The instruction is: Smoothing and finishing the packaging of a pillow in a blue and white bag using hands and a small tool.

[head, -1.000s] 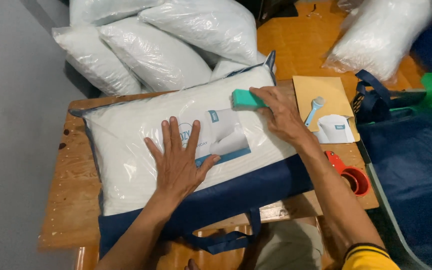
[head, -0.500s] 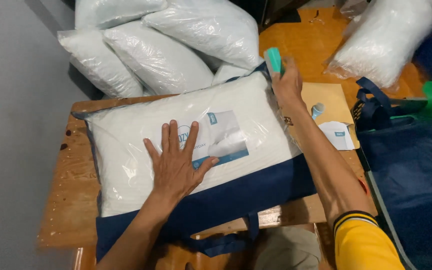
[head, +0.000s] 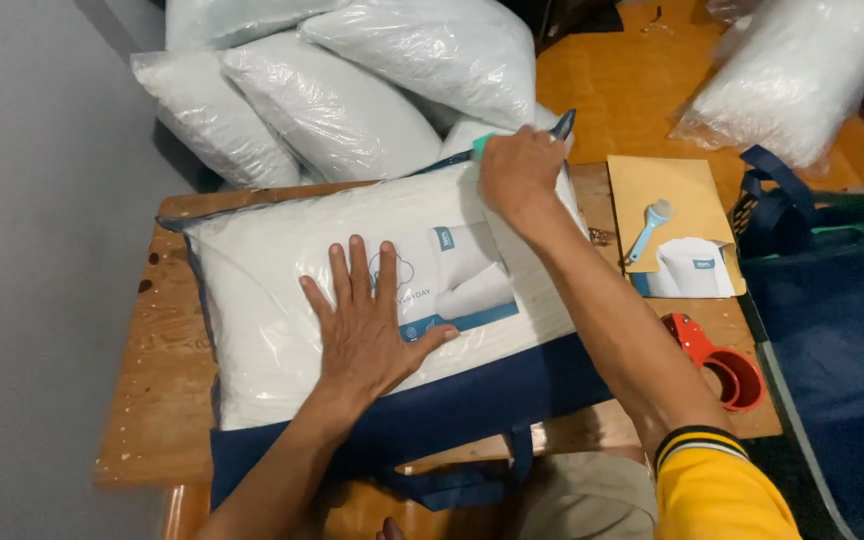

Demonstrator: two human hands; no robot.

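Lying flat on the wooden table [head: 162, 380], the big white pillow [head: 272, 270] sits half inside a dark blue bag [head: 472, 400]. The left hand [head: 367, 325] presses down on it with fingers spread wide — holding nothing. The right hand [head: 522, 170] is closed around a small green tool [head: 482, 145] at the pillow's far edge. Beside the pillow lie a brown envelope [head: 687, 195], a little blue brush [head: 649, 225] and a red tape holder [head: 722, 365]. More pillows in clear bags [head: 352, 100] are piled behind the table.
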